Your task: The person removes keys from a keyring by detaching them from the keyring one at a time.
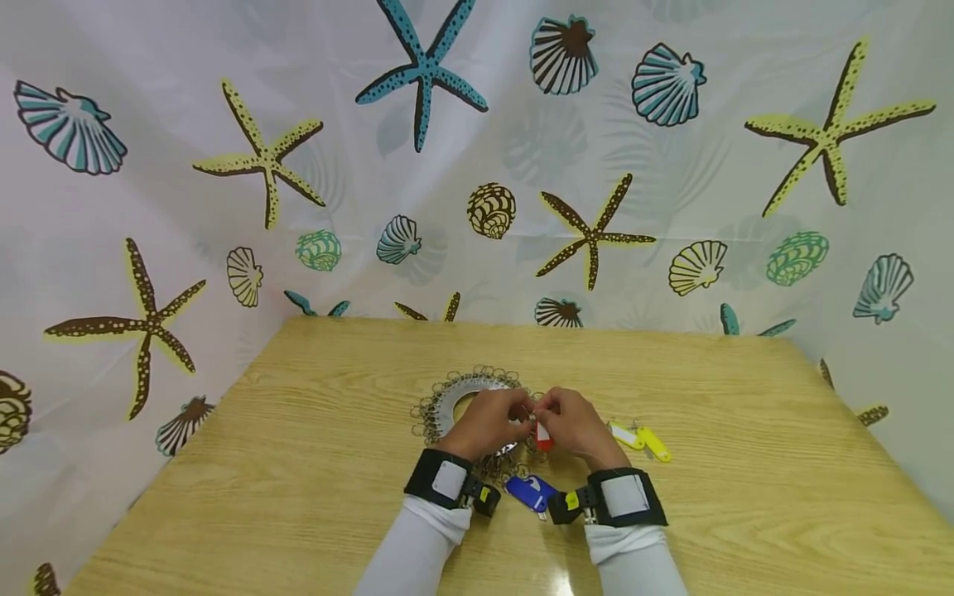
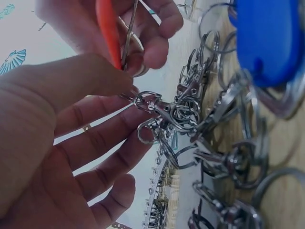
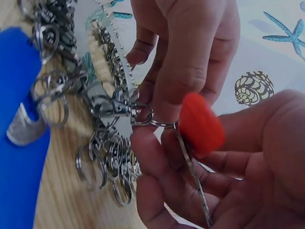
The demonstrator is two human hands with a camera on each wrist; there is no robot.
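My left hand (image 1: 488, 420) pinches a small split ring (image 3: 163, 124) on a metal swivel clasp (image 2: 162, 109) between thumb and fingers. The clasp hangs at the edge of a flat silver hoop (image 1: 448, 406) lined with many clasps and rings. Against it, my right hand (image 1: 580, 424) holds a red key tag (image 3: 201, 125) and its key (image 3: 193, 176) at the ring. The fingertips of both hands are close together over the hoop's right side. Fingers partly hide whether the tag and key are threaded onto the split ring.
A blue key tag (image 1: 527, 492) with a key lies at the hoop's near side, between the wrists. Two yellow key tags (image 1: 654, 444) lie right of the right hand. All rest on a wooden table (image 1: 313, 463), before a shell-patterned curtain (image 1: 477, 273).
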